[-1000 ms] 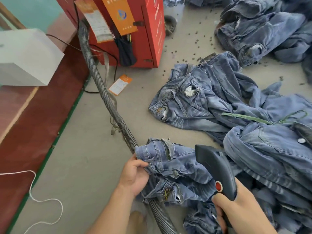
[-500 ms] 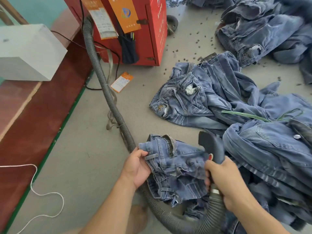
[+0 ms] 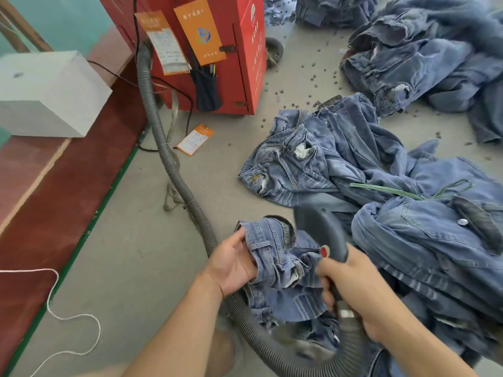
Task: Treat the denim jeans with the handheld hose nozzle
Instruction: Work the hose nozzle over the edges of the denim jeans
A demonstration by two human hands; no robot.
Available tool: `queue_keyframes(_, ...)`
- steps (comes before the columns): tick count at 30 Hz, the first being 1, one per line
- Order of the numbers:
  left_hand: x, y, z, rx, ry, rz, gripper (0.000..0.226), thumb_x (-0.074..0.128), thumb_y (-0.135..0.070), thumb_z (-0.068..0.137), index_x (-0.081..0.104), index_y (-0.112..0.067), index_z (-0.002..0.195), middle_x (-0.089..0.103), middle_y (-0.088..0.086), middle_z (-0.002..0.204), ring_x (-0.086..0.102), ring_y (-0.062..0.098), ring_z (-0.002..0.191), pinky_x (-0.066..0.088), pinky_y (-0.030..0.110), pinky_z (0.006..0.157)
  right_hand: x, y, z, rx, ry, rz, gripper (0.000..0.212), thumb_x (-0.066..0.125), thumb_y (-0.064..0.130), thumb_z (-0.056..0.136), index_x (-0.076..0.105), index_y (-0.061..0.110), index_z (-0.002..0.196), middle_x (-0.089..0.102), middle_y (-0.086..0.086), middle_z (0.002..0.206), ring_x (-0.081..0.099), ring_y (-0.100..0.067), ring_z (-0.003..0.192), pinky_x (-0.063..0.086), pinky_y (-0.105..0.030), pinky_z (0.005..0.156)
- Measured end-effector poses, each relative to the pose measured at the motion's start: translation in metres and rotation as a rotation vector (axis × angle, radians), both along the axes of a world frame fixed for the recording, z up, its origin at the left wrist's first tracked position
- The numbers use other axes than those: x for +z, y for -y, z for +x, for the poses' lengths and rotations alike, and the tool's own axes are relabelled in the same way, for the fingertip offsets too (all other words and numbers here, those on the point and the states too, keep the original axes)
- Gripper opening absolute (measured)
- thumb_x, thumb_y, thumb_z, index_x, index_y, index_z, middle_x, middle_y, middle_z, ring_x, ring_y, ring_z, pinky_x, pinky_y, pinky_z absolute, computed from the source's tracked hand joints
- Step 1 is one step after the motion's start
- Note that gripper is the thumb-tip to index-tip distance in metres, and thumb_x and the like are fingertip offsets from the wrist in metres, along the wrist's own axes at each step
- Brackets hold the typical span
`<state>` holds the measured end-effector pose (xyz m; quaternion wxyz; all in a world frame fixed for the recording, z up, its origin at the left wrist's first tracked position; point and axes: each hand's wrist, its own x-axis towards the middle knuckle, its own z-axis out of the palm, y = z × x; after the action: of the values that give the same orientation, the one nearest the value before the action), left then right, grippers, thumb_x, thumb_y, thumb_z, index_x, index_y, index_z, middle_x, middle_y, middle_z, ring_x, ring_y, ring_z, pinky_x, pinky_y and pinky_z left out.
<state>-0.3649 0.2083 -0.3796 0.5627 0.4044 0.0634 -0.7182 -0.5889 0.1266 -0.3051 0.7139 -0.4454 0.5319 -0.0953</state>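
Blur hides the dark nozzle [image 3: 319, 229] tip – its smooth handle sits in the clenched right hand [image 3: 353, 292], ribbed grey hose [image 3: 174, 170] running below. Left hand [image 3: 234, 263] pinches the waistband of crumpled faded jeans [image 3: 283, 270], just left of the nozzle.

Held jeans [image 3: 275, 257]: faded blue denim, pale whisker streaks. Nozzle [image 3: 318, 227]: dark grey, red button. Ribbed hose [image 3: 163, 148]: grey. Far cabinet [image 3: 245, 50]: red, orange tags. Left box [image 3: 46, 93]: white. Floor [image 3: 122, 268]: grey-beige; left strip dark red, green edge. Right denim pile [image 3: 435, 240]: blue. Near-left string [image 3: 54, 308]: white.
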Motion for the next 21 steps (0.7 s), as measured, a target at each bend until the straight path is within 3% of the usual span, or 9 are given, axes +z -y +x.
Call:
queue_keyframes(2, -0.001, 0.001, -0.004, -0.007, -0.044, -0.012, 0.069, 0.024, -0.054, 0.109, 0.055, -0.005, 0.146, 0.050, 0.028, 0.151, 0.050, 0.045, 0.138, 0.044, 0.060, 0.111, 0.004, -0.011, 0.005, 0.179, 0.012, 0.073, 0.016, 0.060, 0.007, 0.080, 0.048, 0.010, 0.090, 0.055, -0.014, 0.061, 0.047, -0.025, 0.042, 0.044, -0.032, 0.042)
queue_keyframes(4, 0.000, 0.000, -0.006, -0.023, -0.049, -0.046, 0.072, 0.021, -0.059, 0.107, 0.054, -0.011, 0.148, 0.047, 0.026, 0.154, 0.047, 0.047, 0.140, 0.042, 0.063, 0.112, 0.001, -0.009, 0.016, 0.216, -0.033, 0.041, 0.009, 0.057, 0.004, 0.084, 0.048, 0.008, 0.085, 0.053, -0.015, 0.059, 0.046, -0.026, 0.043, 0.044, -0.034, 0.044)
queue_keyframes(6, 0.001, -0.003, -0.005, -0.064, -0.025, -0.061, 0.072, 0.021, -0.062, 0.106, 0.051, -0.014, 0.150, 0.044, 0.025, 0.156, 0.043, 0.048, 0.143, 0.038, 0.066, 0.113, -0.001, 0.005, 0.021, 0.075, -0.112, -0.036, 0.009, 0.054, -0.001, 0.087, 0.050, 0.007, 0.083, 0.051, -0.017, 0.060, 0.046, -0.026, 0.050, 0.043, -0.038, 0.052)
queue_keyframes(9, 0.002, -0.004, -0.004, -0.102, -0.063, -0.067, 0.080, 0.021, -0.070, 0.102, 0.048, -0.014, 0.152, 0.043, 0.026, 0.157, 0.042, 0.049, 0.144, 0.036, 0.067, 0.114, 0.006, 0.017, 0.002, -0.110, -0.058, -0.036, 0.010, 0.057, 0.001, 0.089, 0.051, 0.008, 0.087, 0.050, -0.013, 0.061, 0.045, -0.023, 0.046, 0.042, -0.034, 0.046)
queue_keyframes(14, 0.005, 0.005, -0.016, -0.140, -0.082, -0.144, 0.094, 0.026, -0.079, 0.093, 0.039, -0.011, 0.157, 0.037, 0.026, 0.160, 0.034, 0.047, 0.148, 0.031, 0.063, 0.118, 0.015, -0.026, 0.002, 0.212, -0.062, 0.065, 0.013, 0.058, 0.007, 0.082, 0.050, 0.009, 0.091, 0.055, -0.012, 0.061, 0.047, -0.024, 0.042, 0.042, -0.030, 0.043)
queue_keyframes(17, 0.015, 0.002, -0.008, -0.158, -0.090, -0.175, 0.093, 0.023, -0.078, 0.096, 0.031, -0.012, 0.161, 0.026, 0.028, 0.165, 0.023, 0.048, 0.153, 0.020, 0.061, 0.123, 0.009, -0.010, 0.014, 0.098, -0.109, -0.025, 0.010, 0.054, 0.003, 0.088, 0.047, 0.010, 0.084, 0.049, -0.017, 0.068, 0.043, -0.026, 0.048, 0.042, -0.034, 0.051)
queue_keyframes(21, 0.019, 0.008, 0.005, -0.074, 0.124, -0.010, 0.073, 0.032, -0.062, 0.105, 0.057, -0.006, 0.144, 0.050, 0.027, 0.151, 0.049, 0.044, 0.140, 0.042, 0.058, 0.114, 0.018, 0.016, -0.023, -0.172, -0.055, -0.020, 0.011, 0.057, 0.004, 0.091, 0.048, 0.010, 0.088, 0.050, -0.014, 0.065, 0.044, -0.024, 0.045, 0.042, -0.033, 0.045)
